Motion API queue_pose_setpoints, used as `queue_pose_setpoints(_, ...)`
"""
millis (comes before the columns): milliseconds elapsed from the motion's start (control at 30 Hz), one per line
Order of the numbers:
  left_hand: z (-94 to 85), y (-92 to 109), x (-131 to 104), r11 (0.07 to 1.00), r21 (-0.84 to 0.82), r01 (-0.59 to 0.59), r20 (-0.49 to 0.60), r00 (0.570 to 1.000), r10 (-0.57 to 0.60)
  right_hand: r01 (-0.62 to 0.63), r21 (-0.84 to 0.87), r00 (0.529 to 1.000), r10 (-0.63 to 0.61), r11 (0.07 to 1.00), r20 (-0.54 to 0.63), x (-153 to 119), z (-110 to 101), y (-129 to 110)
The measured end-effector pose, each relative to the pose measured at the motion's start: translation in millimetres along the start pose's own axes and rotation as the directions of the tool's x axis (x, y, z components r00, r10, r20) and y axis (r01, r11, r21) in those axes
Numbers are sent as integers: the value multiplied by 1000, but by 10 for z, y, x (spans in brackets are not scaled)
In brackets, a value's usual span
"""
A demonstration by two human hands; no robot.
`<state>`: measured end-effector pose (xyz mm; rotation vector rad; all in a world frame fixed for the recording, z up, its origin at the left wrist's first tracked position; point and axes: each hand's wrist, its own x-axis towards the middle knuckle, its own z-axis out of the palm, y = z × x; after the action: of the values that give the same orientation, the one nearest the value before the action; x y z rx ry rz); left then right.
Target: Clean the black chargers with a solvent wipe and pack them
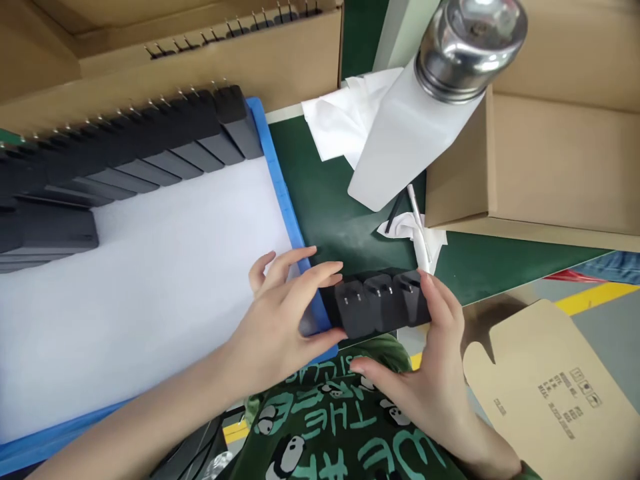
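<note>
Several black plug adapters [381, 303] stand side by side at the table's front edge, their metal pins facing up. My left hand [287, 320] is at the left end of this row, over the blue tray rim, its fingers spread and its thumb near the nearest adapter. At the right end, my right hand [430, 360] has its index fingertip against the last adapter, while its thumb is held apart below. No object is gripped between the fingers of either hand.
A blue tray [280, 187] with a white lining holds rows of black adapters [165, 143]. Behind it is a cardboard box [210, 73] with more pins showing. A white bottle [415, 127], tissues [345, 120], a white pen [415, 203] and an open carton [560, 167] lie right.
</note>
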<state>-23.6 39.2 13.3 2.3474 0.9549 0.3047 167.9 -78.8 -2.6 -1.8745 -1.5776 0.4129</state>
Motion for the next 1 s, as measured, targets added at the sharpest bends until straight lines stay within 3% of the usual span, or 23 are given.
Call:
queue_pose_setpoints(133,151,95,-58,1000,6,17,-116,993,-17,-31,-121,999,28,992,-31,35,70,-125)
queue_pose_setpoints(367,123,30,-134,994,-35,-106,-61,993,104,-69,-306,996,46,950,-83,109,191,-205)
queue_pose_setpoints(500,89,11,-170,989,23,-148,-200,968,149,-122,-272,992,113,954,-49,146,204,-179)
queue_pose_setpoints(600,89,-9,-196,983,65,-172,-322,929,184,-34,-178,998,44,983,53,218,-115,-173)
queue_pose_setpoints(700,78,-3,-184,972,137,-190,-385,894,229,88,-121,994,-78,989,81,427,-769,-170)
queue_pose_setpoints(767,57,77,-119,958,175,-227,-317,908,273,95,-155,995,-100,983,-23,713,-1249,-104)
queue_pose_setpoints(833,45,247,27,931,220,-291,-148,933,327,117,-224,983,-145,968,-112,1131,-1618,54)
queue_pose_setpoints(900,68,485,269,897,269,-350,8,932,361,158,-285,982,-180,945,-52,1623,-1791,290)
queue_pose_setpoints(1000,193,855,745,874,337,-349,31,932,361,219,-277,972,-186,935,141,2283,-1693,685)
